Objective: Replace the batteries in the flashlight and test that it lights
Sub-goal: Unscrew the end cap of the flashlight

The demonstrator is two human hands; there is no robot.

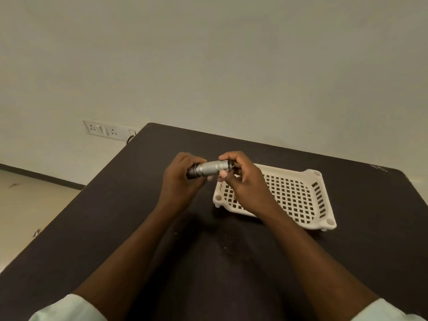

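Observation:
A silver knurled flashlight (209,169) with a dark head is held level above the dark table (115,216). My left hand (183,179) is wrapped around its dark head end at the left. The fingertips of my right hand (240,179) pinch a small dark end cap (231,164) at the flashlight's right end. A thin spring or gap shows between the cap and the body. No loose batteries are visible.
A cream perforated plastic basket (322,200) sits on the table just right of my hands, partly under my right wrist. The table's left edge drops to the floor. A wall socket panel (104,130) is at the back left.

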